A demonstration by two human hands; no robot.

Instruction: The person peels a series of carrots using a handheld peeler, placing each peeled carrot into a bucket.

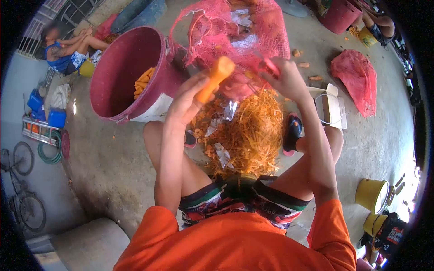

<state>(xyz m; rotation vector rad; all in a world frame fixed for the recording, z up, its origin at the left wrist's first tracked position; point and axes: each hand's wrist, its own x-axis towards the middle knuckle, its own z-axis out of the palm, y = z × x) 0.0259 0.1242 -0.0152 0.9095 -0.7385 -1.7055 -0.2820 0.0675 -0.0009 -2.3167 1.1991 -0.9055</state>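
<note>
In my left hand (185, 99) is a carrot (216, 77), its surface smooth and bright orange, tilted up with the thick end away from me. My right hand (288, 79) is closed around a red-handled peeler (270, 67), whose head is smeared by motion. The peeler is apart from the carrot, to its right. Below both hands, between my feet, lies a big heap of orange peel strips (257, 135) mixed with scraps of pale paper. Just beyond my hands is a pink mesh sack (266, 27) with carrots and paper inside.
A large dark-pink tub (101, 83) at my left holds several peeled carrots (144, 82). To the right are a white box-like container (333, 106), a red mesh sack (357, 74) and a yellow bucket (371, 195). Loose carrots (315, 78) lie on the floor. Other people sit at the far left and right.
</note>
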